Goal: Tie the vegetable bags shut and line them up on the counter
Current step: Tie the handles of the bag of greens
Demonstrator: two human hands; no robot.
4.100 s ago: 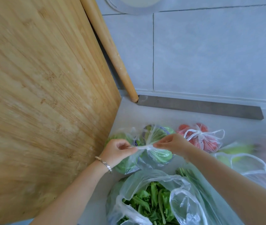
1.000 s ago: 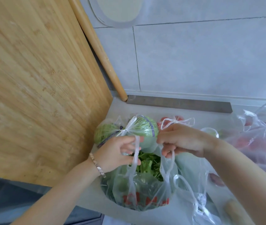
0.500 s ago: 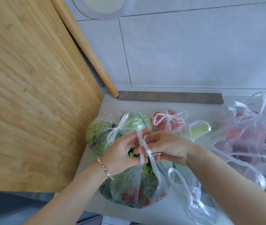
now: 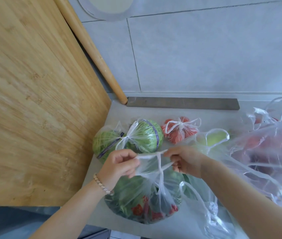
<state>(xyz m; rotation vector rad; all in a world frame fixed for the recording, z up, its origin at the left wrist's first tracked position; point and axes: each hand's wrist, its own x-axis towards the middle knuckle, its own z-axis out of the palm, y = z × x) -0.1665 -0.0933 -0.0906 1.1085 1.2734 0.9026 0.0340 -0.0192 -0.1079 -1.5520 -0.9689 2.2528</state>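
A clear plastic bag of leafy greens [image 4: 136, 200] sits at the counter's front edge. My left hand [image 4: 119, 163] pinches one of its handles and my right hand [image 4: 185, 161] pinches the other, with the two strands crossed and stretched taut between them above the bag. Behind it lies a knotted bag of green cabbages [image 4: 142, 137]. To the right of that rests a knotted bag of red tomatoes [image 4: 180, 131].
A large bamboo cutting board [image 4: 38, 100] leans on the left, with a wooden rolling pin [image 4: 92, 50] behind it. Several untied bags [image 4: 264, 147] pile up on the right. A dark strip [image 4: 181, 104] lies along the tiled wall. The counter's front edge [image 4: 102, 225] is close.
Earlier my hands were knotting the cabbage bag; it is now tied. Both hands moved to the leafy greens bag, gathered its handles, crossed them and pulled them apart sideways.
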